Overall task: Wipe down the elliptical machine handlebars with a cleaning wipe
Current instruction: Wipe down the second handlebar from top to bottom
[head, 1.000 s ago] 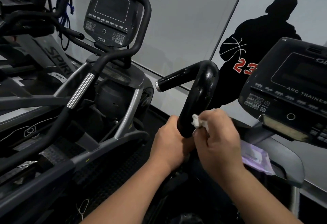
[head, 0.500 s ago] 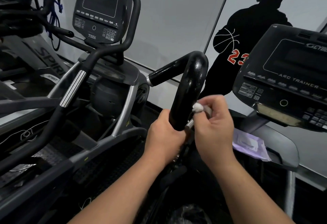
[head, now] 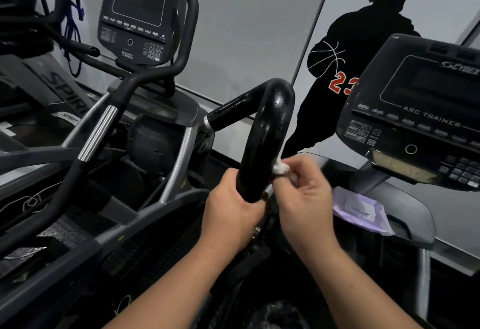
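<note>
Black foam handlebar (head: pixel 262 141) stands upright before me; my left hand (head: pixel 233 212) grips its base, my right hand (head: pixel 304 199) pinches the balled white wipe (head: pixel 280 168) against its right side (a small wad), which could slip free if my pinch loosens

Both forearms bare, reaching up from the bottom of the frame, converging toward centre. Left hand (head: pixel 232 210) back to camera, fingers curled round the handlebar (head: pixel 262 144) at its lower end. Right hand (head: pixel 305 200) just beside it, fingertips pinching a bunched white wipe (head: pixel 280 167) against the bar (right hand slightly blurred).
</note>
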{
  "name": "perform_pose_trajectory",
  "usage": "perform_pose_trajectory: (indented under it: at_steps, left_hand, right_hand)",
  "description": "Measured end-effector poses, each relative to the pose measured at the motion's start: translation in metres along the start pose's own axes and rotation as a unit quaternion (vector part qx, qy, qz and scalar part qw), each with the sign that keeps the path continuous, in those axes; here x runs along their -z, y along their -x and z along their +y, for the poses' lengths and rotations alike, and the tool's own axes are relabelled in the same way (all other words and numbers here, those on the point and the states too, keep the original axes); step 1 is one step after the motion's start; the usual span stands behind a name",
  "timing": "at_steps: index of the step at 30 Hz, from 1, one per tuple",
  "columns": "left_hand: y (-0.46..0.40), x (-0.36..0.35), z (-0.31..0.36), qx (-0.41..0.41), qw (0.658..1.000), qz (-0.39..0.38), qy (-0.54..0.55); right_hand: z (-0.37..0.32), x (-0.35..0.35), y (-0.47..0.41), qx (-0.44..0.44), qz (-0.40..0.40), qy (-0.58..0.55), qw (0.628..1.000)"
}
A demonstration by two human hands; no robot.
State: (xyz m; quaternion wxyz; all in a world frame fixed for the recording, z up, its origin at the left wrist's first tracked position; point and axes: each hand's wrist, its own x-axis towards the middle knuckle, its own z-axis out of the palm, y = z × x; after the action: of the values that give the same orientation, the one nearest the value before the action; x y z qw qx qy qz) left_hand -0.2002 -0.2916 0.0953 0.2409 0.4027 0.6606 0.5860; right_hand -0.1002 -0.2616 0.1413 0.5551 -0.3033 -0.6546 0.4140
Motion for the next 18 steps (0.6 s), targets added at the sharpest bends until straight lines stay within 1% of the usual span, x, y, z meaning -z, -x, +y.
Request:
perform_pose_trajectory:
  at_steps: [2,4,5,8,9,12,16,18]
  left_hand:
    - [0.001,0.001,-0.003,-0.005,1.0,0.001,-0.001]
    - [0.004,0.003,-0.005,-0.01,1.0,0.0,-0.002]
    - [0.005,0.003,-0.006,-0.013,1.0,-0.001,0.001]
    - [0.009,0.005,-0.007,-0.005,1.0,-0.003,0.023]
    - [0.009,0.006,-0.008,-0.002,1.0,-0.002,0.02]
    - [0.01,0.006,-0.01,-0.003,1.0,0.001,0.008]
    - [0.014,0.008,-0.011,0.004,1.0,-0.003,0.022]
    - [0.014,0.008,-0.011,0.003,1.0,-0.002,0.018]
  right_hand:
    - [-0.008,0.0,-0.013,0.031,0.033,-0.014,0.999]
    - [-0.011,-0.002,-0.015,0.055,0.05,-0.024,0.997]
    - [-0.007,-0.003,-0.008,0.07,0.046,-0.007,0.996]
    - [0.005,-0.002,0.019,0.12,-0.002,0.06,0.991]
    - [0.006,0.0,0.018,0.144,-0.004,0.085,0.986]
    - [-0.003,0.002,0.0,0.225,0.029,0.157,0.961]
    - [-0.004,-0.001,0.013,0.265,0.023,0.224,0.938]
    - [-0.012,0.0,0.006,0.28,0.018,0.246,0.928]
